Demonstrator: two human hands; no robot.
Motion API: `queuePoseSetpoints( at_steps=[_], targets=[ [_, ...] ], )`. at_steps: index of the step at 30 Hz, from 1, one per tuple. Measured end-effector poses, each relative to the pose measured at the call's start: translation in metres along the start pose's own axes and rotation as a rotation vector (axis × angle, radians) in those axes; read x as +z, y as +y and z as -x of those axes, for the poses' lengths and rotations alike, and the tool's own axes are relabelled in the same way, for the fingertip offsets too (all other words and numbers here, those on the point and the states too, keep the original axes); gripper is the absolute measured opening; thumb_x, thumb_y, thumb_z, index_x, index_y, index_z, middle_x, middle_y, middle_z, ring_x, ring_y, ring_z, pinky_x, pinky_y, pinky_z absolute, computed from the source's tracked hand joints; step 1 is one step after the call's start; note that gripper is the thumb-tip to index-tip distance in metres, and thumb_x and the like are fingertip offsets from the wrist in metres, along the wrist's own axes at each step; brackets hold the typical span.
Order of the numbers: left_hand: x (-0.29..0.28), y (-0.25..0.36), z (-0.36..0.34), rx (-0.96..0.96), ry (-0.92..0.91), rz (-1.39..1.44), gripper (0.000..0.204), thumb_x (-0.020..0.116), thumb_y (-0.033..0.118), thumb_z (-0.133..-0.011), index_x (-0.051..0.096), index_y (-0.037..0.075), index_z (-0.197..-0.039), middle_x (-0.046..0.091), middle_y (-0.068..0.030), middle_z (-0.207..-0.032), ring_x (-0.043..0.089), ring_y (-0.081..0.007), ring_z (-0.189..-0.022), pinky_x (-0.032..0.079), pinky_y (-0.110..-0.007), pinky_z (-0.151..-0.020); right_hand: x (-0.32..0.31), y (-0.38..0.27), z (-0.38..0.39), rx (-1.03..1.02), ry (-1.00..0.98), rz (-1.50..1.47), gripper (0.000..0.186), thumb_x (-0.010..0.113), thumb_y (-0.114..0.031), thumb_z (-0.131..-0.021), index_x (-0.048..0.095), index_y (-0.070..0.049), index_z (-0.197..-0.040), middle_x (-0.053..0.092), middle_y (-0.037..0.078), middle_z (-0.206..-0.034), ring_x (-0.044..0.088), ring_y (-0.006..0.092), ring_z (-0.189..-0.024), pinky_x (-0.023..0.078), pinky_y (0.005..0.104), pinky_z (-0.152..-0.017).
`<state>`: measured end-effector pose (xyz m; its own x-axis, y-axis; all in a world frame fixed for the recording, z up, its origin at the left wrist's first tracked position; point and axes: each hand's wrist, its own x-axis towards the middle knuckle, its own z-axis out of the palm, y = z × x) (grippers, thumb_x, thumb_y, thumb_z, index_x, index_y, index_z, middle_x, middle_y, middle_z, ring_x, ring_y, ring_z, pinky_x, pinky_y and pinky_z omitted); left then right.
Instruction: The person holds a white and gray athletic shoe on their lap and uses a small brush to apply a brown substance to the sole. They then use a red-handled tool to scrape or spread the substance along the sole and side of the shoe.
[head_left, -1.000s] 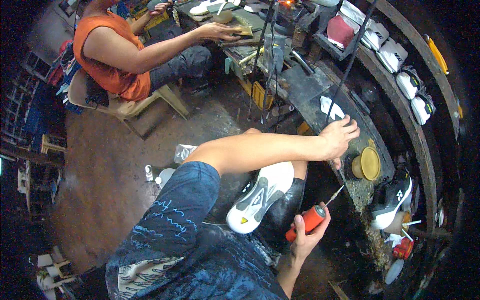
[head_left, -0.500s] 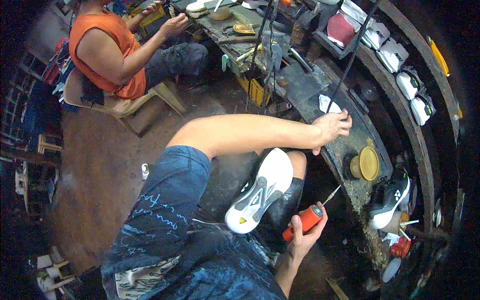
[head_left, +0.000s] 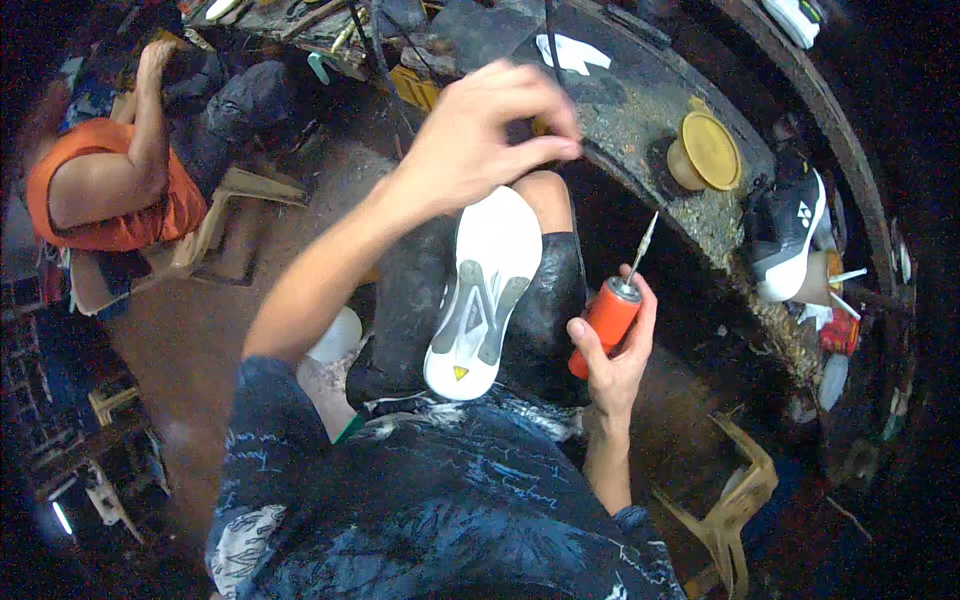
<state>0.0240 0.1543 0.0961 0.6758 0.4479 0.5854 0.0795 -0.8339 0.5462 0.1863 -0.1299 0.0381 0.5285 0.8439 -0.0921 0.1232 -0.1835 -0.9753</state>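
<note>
A white shoe [head_left: 512,230] rests sole up across my lap, its sole marked with grey panels and a small yellow triangle. Above its far end my left hand [head_left: 490,130] is raised, thumb and fingertips drawn together in a pinch. Whatever sits in that pinch, if anything, is too small or hidden to make out. To the right of the shoe, my right hand [head_left: 622,365] wraps round an awl [head_left: 608,322] with a thick orange cylindrical handle. Its thin metal shaft points up and away, apart from the shoe.
A dark workbench [head_left: 640,135] curves along the right, bearing a yellowish bowl [head_left: 712,150] and a white cloth-like piece [head_left: 572,53]. A black-and-white shoe [head_left: 790,235] stands beyond its edge. A person in an orange top [head_left: 120,185] sits at far left. A wooden stool [head_left: 735,500] is behind right.
My left hand has drawn back from the bench to above the shoe, its fingers closing. My right hand with the awl has risen in view, its shaft more upright. The view has shifted.
</note>
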Motion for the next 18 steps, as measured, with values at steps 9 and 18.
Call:
queuePoseSetpoints(
  at_steps=[9, 18],
  targets=[
    [0.008, 0.025, 0.093, -0.854, 0.29, 0.825, 0.026, 0.08, 0.023, -0.103, 0.081, 0.001, -0.118, 0.083, -0.0111, -0.109, 0.076, -0.0169, -0.097, 0.061, -0.033, -0.088, 0.016, -0.005, -0.013, 0.05, -0.072, -0.097, 0.089, 0.095, -0.02, -0.084, 0.046, -0.005, -0.156, 0.058, 0.01, -0.143, 0.064, 0.0181, -0.107, 0.055, 0.0365, -0.097],
    [0.007, 0.012, 0.164, -0.812, 0.247, 0.523, 0.052, 0.054, 0.048, -0.115, 0.075, 0.001, -0.106, 0.075, -0.0102, -0.106, 0.07, -0.0213, -0.096, 0.055, -0.036, -0.087, 0.021, 0.007, -0.011, 0.044, -0.086, 0.082, 0.086, 0.093, -0.021, -0.084, 0.051, -0.005, -0.156, 0.058, 0.012, -0.149, 0.057, 0.0274, -0.134, 0.044, 0.0412, -0.117]
  ],
)
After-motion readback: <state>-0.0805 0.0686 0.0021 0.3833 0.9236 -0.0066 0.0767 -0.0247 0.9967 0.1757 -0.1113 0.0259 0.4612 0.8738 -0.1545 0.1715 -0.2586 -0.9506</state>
